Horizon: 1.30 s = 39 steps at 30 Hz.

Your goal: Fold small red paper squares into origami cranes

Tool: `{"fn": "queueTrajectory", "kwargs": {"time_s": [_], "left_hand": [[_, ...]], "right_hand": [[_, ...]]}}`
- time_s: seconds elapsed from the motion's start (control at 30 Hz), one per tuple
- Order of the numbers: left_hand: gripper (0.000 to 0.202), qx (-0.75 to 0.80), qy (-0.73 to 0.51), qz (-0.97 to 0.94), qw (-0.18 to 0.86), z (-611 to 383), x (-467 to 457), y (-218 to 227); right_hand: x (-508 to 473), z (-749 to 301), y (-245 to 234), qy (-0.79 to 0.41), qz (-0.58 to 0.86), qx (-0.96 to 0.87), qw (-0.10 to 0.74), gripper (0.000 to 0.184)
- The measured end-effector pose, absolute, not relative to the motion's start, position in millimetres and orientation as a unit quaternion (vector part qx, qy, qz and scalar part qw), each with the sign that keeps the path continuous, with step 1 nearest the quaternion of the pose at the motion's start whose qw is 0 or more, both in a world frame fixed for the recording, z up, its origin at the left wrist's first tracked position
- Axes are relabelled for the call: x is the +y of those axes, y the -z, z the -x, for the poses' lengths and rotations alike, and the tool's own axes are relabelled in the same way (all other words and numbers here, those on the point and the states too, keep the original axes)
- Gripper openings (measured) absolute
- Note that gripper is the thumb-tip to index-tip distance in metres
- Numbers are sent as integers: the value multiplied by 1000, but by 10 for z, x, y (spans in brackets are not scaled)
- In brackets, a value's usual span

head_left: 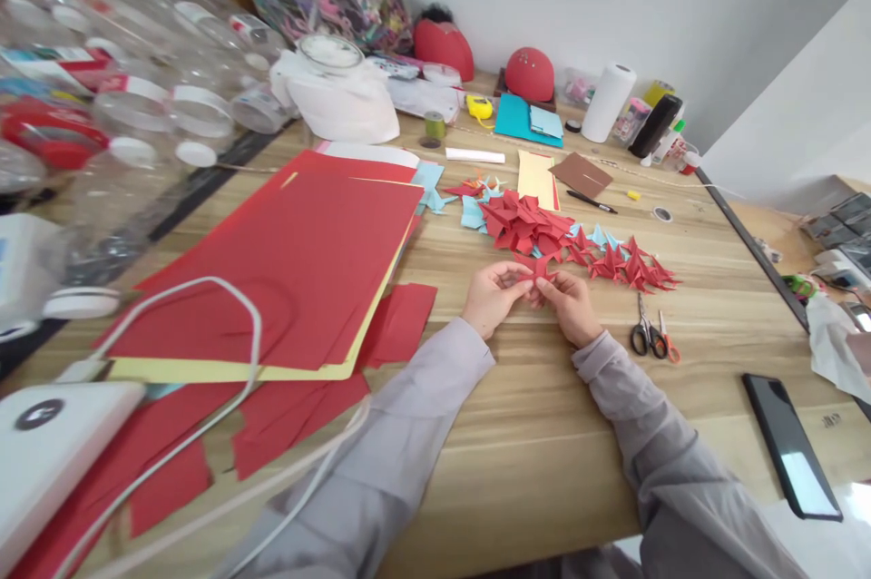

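Observation:
A small red folded paper piece (542, 269) is pinched between both my hands over the wooden table (517, 434). My left hand (491, 296) holds its left side with closed fingers. My right hand (570, 305) grips its right side, fingers closed too. Just beyond my hands lies a heap of finished red paper figures (527, 223), trailing right to more red ones (632, 269), with light blue ones (471, 211) mixed in.
Large red paper sheets (286, 270) over a yellow sheet cover the left. Scissors (646, 334) lie right of my right hand, a black phone (790, 456) at the near right. Clear plastic bottles (136, 89) crowd the far left. A white cable (224, 379) crosses the sheets.

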<state>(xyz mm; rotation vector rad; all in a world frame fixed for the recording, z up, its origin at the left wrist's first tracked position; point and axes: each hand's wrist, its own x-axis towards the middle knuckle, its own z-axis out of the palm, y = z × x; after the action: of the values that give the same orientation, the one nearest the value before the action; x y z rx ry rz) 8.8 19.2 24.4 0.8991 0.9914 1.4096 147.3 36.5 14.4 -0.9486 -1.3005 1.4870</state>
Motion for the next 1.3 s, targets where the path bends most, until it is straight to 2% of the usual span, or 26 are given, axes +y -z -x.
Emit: {"fn": "queueTrajectory", "kwargs": {"time_s": [0.23, 0.47, 0.67, 0.87, 0.97, 1.0, 1.07, 1.3], "left_hand": [[26, 394, -610, -344, 595, -75, 217, -186], [28, 383, -603, -314, 625, -71, 204, -202], [45, 415, -603, -370, 572, -93, 156, -250], [29, 456, -584, -435, 512, -102, 166, -169], [27, 482, -588, -446, 472, -86, 173, -176], [27, 487, -590, -447, 464, -81, 173, -187], [27, 491, -590, -448, 457, -74, 169, -208], [23, 475, -594, -441, 477, -93, 174, -169]], "right_hand": [[343, -1463, -180, -643, 367, -499, 451, 33], [325, -1436, -194, -609, 401, -499, 467, 34], [320, -1428, -204, -555, 427, -533, 475, 33], [307, -1431, -218, -524, 427, -565, 472, 32], [297, -1424, -217, -513, 416, -562, 498, 24], [295, -1420, -217, -508, 412, -561, 508, 26], [292, -1413, -218, -493, 411, -564, 519, 30], [303, -1406, -222, -476, 429, -565, 519, 22]]}}
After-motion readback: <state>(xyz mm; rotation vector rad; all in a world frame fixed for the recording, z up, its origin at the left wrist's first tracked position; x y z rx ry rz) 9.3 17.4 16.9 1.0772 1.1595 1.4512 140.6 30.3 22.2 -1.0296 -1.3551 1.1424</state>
